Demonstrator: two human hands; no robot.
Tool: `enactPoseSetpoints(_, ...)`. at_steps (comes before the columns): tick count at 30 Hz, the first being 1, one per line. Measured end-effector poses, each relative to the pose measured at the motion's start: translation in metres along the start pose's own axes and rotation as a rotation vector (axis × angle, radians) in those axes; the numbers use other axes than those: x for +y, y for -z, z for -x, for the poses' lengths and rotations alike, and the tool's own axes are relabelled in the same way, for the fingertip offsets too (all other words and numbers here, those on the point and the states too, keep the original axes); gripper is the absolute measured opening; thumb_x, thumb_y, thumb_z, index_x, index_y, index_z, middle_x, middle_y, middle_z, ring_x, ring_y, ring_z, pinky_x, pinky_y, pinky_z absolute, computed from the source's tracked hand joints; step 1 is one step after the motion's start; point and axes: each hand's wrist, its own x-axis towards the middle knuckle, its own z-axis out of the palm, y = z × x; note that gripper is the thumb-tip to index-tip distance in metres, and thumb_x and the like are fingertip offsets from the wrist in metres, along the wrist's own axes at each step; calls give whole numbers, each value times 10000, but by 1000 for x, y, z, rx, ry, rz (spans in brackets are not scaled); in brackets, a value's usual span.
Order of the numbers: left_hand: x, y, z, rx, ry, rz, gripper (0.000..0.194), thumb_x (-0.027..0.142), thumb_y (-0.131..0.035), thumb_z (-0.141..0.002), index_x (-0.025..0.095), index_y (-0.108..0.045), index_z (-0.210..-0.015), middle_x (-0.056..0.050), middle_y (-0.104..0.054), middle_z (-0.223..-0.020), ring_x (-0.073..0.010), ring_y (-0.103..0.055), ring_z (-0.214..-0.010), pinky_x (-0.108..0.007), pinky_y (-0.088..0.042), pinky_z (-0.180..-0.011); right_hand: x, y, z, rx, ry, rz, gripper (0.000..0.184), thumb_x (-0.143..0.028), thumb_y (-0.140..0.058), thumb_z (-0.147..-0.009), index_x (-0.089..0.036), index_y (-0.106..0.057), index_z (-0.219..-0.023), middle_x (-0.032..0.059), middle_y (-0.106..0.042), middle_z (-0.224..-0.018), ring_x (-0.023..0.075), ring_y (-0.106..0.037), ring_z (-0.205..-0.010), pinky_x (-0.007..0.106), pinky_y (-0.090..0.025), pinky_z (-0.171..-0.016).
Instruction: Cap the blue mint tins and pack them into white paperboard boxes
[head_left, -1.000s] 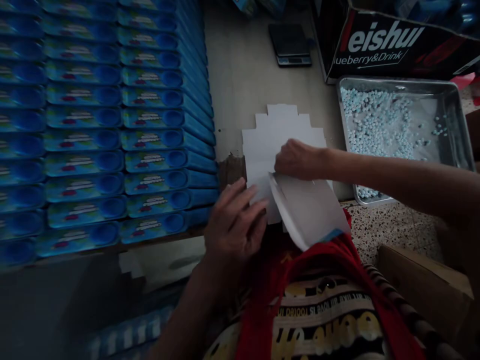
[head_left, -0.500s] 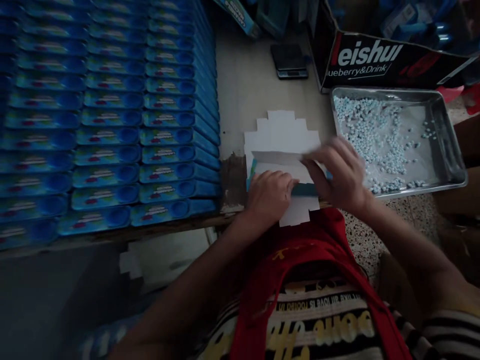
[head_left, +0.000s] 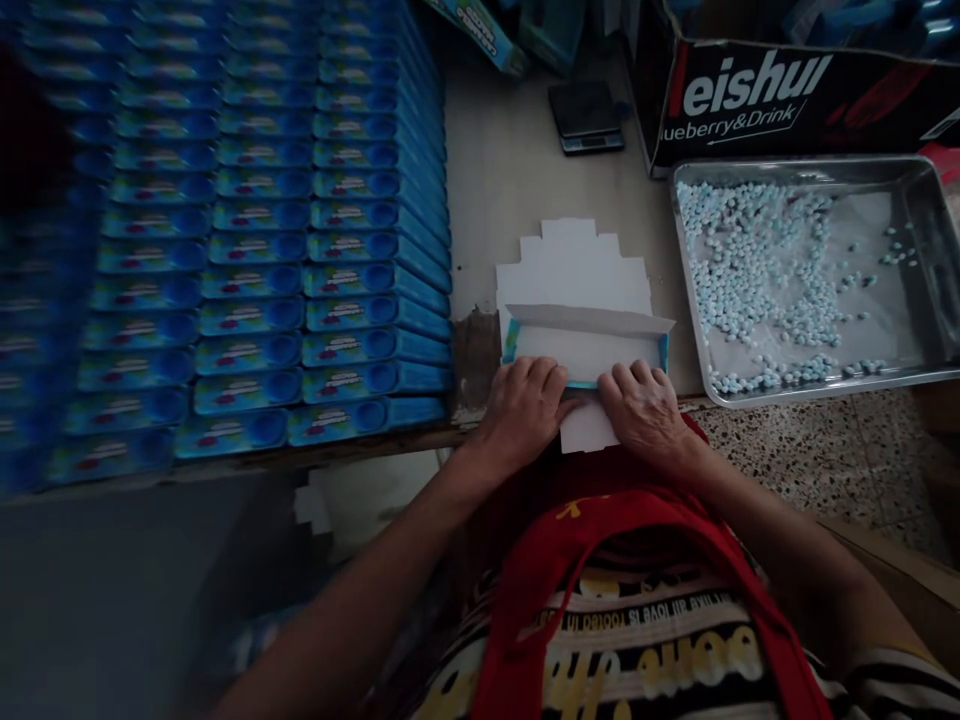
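A partly folded cardboard box [head_left: 577, 345], white inside with blue outer sides, lies in front of me at the table's front edge. Its large stepped flap lies flat at the back, and a narrow flap hangs toward me at the front. My left hand [head_left: 526, 402] grips the box's near wall on the left, fingers curled over it. On the right part of the same wall, my right hand [head_left: 643, 408] is closed, its fingers also bent over the edge. Both thumbs are mostly hidden.
Rows of blue packs [head_left: 349, 310] fill the table's left side. To the right, a metal tray [head_left: 806, 392] holds small pale blue pellets [head_left: 739, 265]. A black printed carton [head_left: 795, 110] stands behind it, and a small black scale [head_left: 585, 115] sits at the back.
My right hand has come down from the box's right end to its near wall. The left hand has shifted slightly down, and the box's side walls now stand in view. The camera has turned slightly.
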Motion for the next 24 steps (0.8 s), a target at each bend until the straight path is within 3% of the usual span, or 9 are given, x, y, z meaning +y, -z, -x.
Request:
enactPoseSetpoints(8, -9, 3, -22, -107, -7, -60, 380, 495, -499, -1072, 186, -684, -950, -121, -702, -920, -302, -640, -946, -401, -435, -755, -11, 11, -22, -249, -207, 5, 426, -515, -376, -1117, -151, -597, -1141, 176, -682, -1099, 287, -626, -1006, 364, -424, -773)
enactPoseSetpoints(11, -13, 3, -20, -121, -44, -39, 289, 434, -566, -1054, 199, -691, -944, -106, -703, -910, -291, -642, -944, -381, -430, -726, -15, 15, -26, -314, -245, -18, 451, -530, -372, -1116, -141, -599, -1139, 196, -696, -1107, 291, -667, -1029, 348, -450, -769)
enactPoseSetpoints(14, -18, 11, -23, -141, -131, -27, 115, 291, -630, -1019, 221, -722, -1014, -86, -712, -951, -277, -640, -948, -364, -430, -718, -12, 35, -22, -370, -236, -89, 406, -476, -423, -1122, -122, -605, -1199, 200, -721, -1133, 292, -696, -1041, 348, -477, -785)
enactPoseSetpoints(17, -27, 30, -38, -183, -339, 22, 163, 123, -640, -961, 243, -738, -1012, -58, -713, -978, -245, -637, -932, -360, -462, -813, 9, 78, -11, -458, 22, -369, 329, -381, -512, -1109, -147, -599, -1324, 124, -765, -1107, 226, -721, -968, 314, -508, -795)
enactPoseSetpoints(19, -34, 47, -55, -200, -449, 41, 225, 41, -616, -921, 232, -734, -926, -41, -697, -922, -228, -635, -925, -389, -467, -937, 32, 111, -5, -410, 280, -521, 290, -254, -505, -1097, -208, -626, -1356, 77, -770, -1172, 184, -715, -1014, 297, -522, -864)
enactPoseSetpoints(22, -38, 70, -89, -271, -575, 99, 287, -17, -567, -882, 216, -716, -807, -26, -673, -839, -213, -635, -920, -414, -458, -1027, 69, 137, -8, -174, 414, -379, 418, -95, -529, -1018, -269, -674, -1369, 64, -717, -1360, 232, -627, -1276, 419, -465, -1091)
enactPoseSetpoints(24, -35, 81, -114, -356, -614, 183, 282, -4, -579, -869, 215, -704, -745, -32, -691, -856, -211, -652, -969, -385, -475, -1020, 86, 128, -17, -96, 424, -231, 415, -81, -593, -974, -282, -711, -1318, 49, -719, -1351, 272, -565, -1359, 517, -370, -1191)
